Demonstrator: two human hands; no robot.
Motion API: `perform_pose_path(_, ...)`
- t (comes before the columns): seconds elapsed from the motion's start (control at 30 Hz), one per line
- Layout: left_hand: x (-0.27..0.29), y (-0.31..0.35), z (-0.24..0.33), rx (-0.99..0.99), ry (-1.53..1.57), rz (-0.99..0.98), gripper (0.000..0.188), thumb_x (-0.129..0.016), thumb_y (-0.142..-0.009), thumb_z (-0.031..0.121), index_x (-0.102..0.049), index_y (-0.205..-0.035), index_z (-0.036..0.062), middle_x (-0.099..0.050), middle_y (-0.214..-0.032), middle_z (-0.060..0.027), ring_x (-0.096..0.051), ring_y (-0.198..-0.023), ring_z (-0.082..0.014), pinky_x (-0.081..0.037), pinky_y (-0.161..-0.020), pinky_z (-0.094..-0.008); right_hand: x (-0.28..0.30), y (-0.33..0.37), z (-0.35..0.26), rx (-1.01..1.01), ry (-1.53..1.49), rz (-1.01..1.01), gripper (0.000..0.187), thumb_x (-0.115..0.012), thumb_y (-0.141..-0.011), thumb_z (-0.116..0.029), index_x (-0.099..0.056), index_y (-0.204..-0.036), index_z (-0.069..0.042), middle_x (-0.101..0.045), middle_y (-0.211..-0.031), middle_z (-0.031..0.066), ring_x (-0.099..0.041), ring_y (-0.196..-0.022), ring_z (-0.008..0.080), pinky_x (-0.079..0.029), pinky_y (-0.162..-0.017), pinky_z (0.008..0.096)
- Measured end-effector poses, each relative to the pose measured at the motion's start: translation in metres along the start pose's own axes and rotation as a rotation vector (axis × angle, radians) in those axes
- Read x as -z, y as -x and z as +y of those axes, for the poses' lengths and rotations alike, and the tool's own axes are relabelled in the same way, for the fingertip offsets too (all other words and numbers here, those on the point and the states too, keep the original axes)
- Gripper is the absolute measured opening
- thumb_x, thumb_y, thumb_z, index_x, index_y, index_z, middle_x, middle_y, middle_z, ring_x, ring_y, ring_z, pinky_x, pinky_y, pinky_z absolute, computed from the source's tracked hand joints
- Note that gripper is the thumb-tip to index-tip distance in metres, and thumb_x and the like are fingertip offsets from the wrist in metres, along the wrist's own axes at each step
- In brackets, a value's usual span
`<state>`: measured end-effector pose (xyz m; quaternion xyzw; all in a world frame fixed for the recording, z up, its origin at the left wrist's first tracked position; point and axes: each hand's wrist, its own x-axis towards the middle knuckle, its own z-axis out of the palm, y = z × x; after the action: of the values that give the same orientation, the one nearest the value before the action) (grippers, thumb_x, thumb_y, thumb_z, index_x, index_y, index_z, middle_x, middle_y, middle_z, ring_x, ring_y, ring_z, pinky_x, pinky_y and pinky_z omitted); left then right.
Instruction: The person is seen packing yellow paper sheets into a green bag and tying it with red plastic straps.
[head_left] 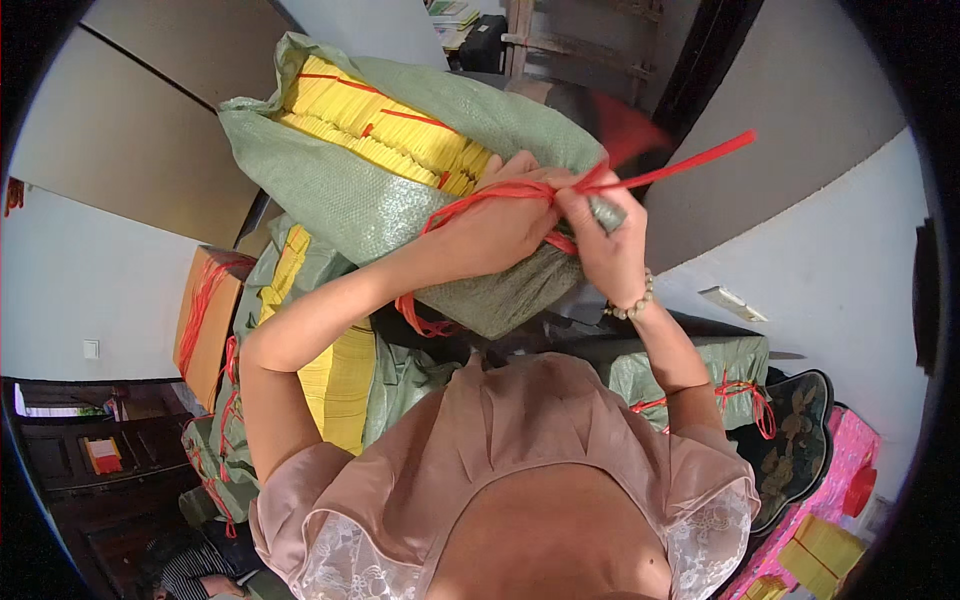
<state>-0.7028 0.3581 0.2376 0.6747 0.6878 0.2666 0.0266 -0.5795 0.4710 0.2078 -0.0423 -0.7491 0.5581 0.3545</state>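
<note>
A green woven sack (pixel 400 170) is sitting in the upper middle of the frame, tilted, its open side showing stacks of yellow paper (pixel 385 125) bundled with thin red bands. The left hand (pixel 495 225) is pressing flat against the sack's near end, fingers curling around a loop of red plastic string (pixel 480 200) that is running over the fabric. The right hand (pixel 605 240), wearing a bead bracelet (pixel 632 303) at the wrist, is pinching the same string in a tight closed grip just right of the left hand, and the string's free ends are trailing out toward the upper right. More green sacks (pixel 700 365) tied with red string are lying below, in the middle and at the right, and a brown cardboard box (pixel 205 315) is standing at the left.
</note>
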Motion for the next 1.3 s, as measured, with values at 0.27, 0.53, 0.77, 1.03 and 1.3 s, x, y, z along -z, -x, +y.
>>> perform_pose_path(0.27,0.036,0.02,-0.011,0.045,0.492,0.048,0.026,-0.045,-0.1,0.021,-0.064,-0.107,0.0047,-0.062,-0.115,-0.0096,-0.051,-0.113,-0.027,-0.037,-0.101,-0.0357,-0.009,-0.001,0.001,-0.143,-0.237,0.227,0.017,-0.059,-0.096,-0.017,-0.064,-0.094,0.0,-0.058,-0.077,-0.0041,-0.048,-0.07,0.0031,-0.04,-0.063,0.0196)
perform_pose_path(0.53,0.032,0.041,-0.004,0.083,1.429,0.075,0.023,-0.034,-0.105,0.024,-0.048,-0.097,0.0068,-0.058,-0.074,-0.0052,-0.06,-0.081,-0.019,-0.043,-0.093,-0.041,-0.009,-0.005,-0.006,-0.226,-0.36,0.256,0.019,-0.058,-0.097,-0.021,-0.062,-0.095,-0.002,-0.053,-0.073,-0.0072,-0.04,-0.064,0.0007,-0.031,-0.056,0.0183)
perform_pose_path(0.77,0.034,0.004,-0.017,0.524,1.415,0.082,0.023,-0.05,-0.1,0.026,-0.043,-0.096,0.0046,-0.041,-0.066,-0.0001,-0.044,-0.06,-0.0142,-0.043,-0.074,-0.0295,-0.01,-0.007,-0.007,-0.133,-0.235,0.205,0.018,-0.057,-0.097,-0.015,-0.065,-0.094,0.001,-0.052,-0.063,-0.0036,-0.042,-0.054,0.0021,-0.032,-0.049,0.0197)
perform_pose_path(1.03,0.038,-0.035,-0.008,0.026,0.551,-0.299,0.039,-0.075,-0.078,0.031,-0.057,-0.08,-0.0038,-0.056,-0.082,-0.0088,-0.057,-0.079,-0.0169,-0.045,-0.071,-0.032,-0.001,-0.008,-0.006,-0.105,-0.224,-0.01,0.014,-0.061,-0.089,0.004,-0.069,-0.1,0.002,-0.071,-0.099,0.0073,-0.064,-0.09,0.0103,-0.052,-0.08,0.0251)
perform_pose_path(1.3,0.042,-0.033,-0.016,0.237,0.793,-0.483,0.019,-0.057,-0.089,0.007,-0.048,-0.106,0.0026,-0.05,-0.093,-0.003,-0.049,-0.086,-0.0087,-0.043,-0.07,-0.0269,0.003,-0.015,-0.012,-0.063,-0.249,-0.147,0.023,-0.067,-0.082,0.006,-0.071,-0.104,-0.001,-0.068,-0.099,0.0072,-0.06,-0.093,0.0106,-0.051,-0.082,0.0264)
